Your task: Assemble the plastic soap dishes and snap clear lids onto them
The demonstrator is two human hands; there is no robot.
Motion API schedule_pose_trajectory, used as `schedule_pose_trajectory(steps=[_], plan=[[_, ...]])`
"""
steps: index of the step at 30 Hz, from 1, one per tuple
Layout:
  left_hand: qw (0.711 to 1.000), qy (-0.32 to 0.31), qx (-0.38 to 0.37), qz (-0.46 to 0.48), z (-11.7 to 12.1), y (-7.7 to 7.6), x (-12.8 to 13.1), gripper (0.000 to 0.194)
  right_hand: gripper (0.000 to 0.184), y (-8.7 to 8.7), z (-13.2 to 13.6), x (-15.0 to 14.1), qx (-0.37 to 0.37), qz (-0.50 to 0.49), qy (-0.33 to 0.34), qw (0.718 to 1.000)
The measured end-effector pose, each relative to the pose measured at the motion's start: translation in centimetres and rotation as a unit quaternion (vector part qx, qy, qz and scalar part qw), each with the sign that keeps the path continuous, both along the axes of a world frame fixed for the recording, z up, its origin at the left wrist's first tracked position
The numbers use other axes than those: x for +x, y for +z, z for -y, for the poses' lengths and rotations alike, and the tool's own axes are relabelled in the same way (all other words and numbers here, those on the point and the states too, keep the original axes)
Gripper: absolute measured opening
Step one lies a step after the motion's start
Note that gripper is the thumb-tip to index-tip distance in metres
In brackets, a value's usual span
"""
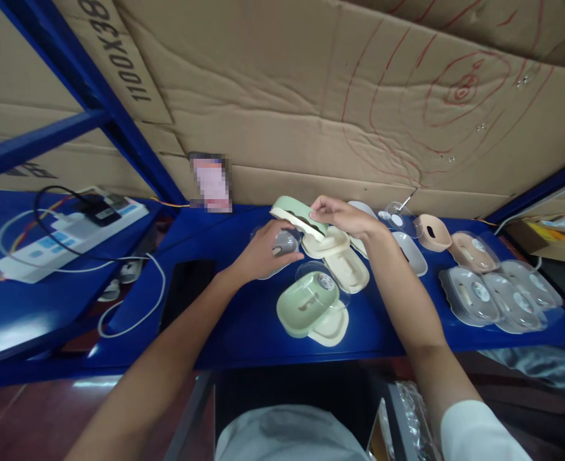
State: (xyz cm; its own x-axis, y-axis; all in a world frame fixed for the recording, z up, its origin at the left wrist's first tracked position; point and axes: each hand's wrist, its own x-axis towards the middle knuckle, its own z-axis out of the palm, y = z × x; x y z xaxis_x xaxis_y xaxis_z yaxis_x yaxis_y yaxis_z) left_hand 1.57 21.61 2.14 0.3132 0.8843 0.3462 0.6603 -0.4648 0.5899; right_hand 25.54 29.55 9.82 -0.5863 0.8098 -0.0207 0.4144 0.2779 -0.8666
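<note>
My right hand grips a green soap dish, with thumb and fingers at its right end. The dish is tilted, and a cream tray sits along its lower edge. My left hand is open, thumb apart from the fingers, close to the dish's left end; whether its fingertips touch the dish I cannot tell. Behind that hand lies a clear lid. Below the hands are cream trays, and nearer me another green dish with a clear lid overlapping it and a cream tray partly under it.
On the right stand peach dishes and several grey dishes with clear lids. A pen-like stick lies at the back. On the left are a power strip, cables and a dark flat object. A phone leans against the cardboard wall.
</note>
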Motion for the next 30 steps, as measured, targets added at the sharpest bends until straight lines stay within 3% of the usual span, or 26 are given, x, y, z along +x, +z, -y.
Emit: schedule_pose_trajectory(steps=[2,5,7,10,12,15,18,20,25,30], plan=[[0.998,0.026,-0.010,0.061,-0.1,0.3,-0.1,0.055,0.012,0.1,-0.2,0.2,0.024,0.006,-0.010,1.000],[0.999,0.044,-0.008,-0.003,0.0,0.6,0.0,0.055,0.011,0.5,-0.1,0.6,0.128,0.085,-0.042,0.987],[0.996,0.047,-0.011,-0.078,0.1,0.6,0.0,0.062,0.013,1.0,0.4,0.8,0.204,0.183,-0.088,0.958],[0.992,0.060,-0.002,-0.114,0.4,0.6,0.1,0.077,0.028,1.6,1.6,0.6,0.266,0.299,-0.127,0.908],[0.990,0.077,0.025,-0.116,0.5,0.9,0.0,0.077,0.037,1.8,2.7,-0.1,0.303,0.304,-0.107,0.897],[0.982,0.099,0.046,-0.156,0.7,1.5,-0.3,0.048,0.041,1.3,4.1,-1.6,0.352,0.248,-0.020,0.902],[0.965,0.081,0.028,-0.247,1.6,2.1,-0.5,0.044,0.048,0.3,4.6,-3.0,0.351,0.272,0.058,0.894],[0.948,0.059,0.033,-0.312,2.3,2.2,-0.4,0.041,0.042,-0.1,4.5,-3.3,0.323,0.327,0.066,0.886],[0.914,0.027,0.053,-0.400,3.6,2.1,0.4,0.040,0.034,0.8,3.6,-1.8,0.258,0.386,0.024,0.885],[0.927,0.050,0.022,-0.370,3.3,1.9,0.5,0.038,0.034,1.9,2.6,0.3,0.254,0.410,-0.035,0.875]])
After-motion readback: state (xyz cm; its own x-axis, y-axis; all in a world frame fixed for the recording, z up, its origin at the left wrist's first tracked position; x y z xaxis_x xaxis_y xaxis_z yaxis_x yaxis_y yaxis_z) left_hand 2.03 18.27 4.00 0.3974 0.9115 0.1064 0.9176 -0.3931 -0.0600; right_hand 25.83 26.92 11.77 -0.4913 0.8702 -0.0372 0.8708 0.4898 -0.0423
